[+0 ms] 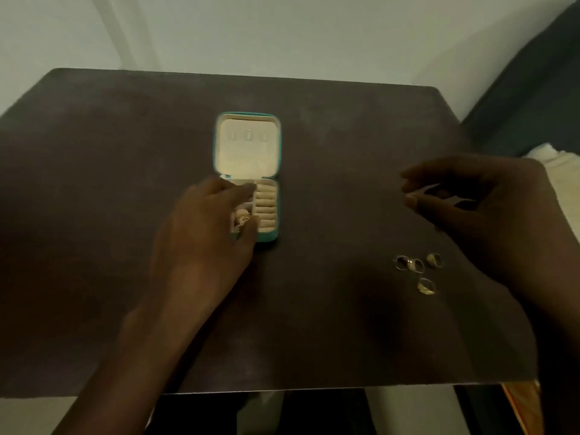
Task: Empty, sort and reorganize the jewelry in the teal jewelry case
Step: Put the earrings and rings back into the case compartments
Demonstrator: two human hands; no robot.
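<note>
Your left hand [216,215] reaches into the open teal jewelry case [270,215] mid-table, grip unclear; your right hand [470,199] hovers, fingers loosely curled, seemingly empty. Careful: a sleeve-sweep could scatter the rings [417,268] lying near right.

Table: a dark brown table [94,183] with rounded far corners fills most of the view; its surface is matte, with faint pale smudges.
Wall: a plain pale wall [282,32] stands behind the table, with a vertical edge or corner line at upper left.
Right side: a dark grey upholstered piece [533,89] slants down at the right edge, with a pale cloth [561,164] just below it.
Floor: a light floor [28,416] shows at lower left, beyond the table's near edge.
Light: dim and even, with soft shadows on the tabletop.
</note>
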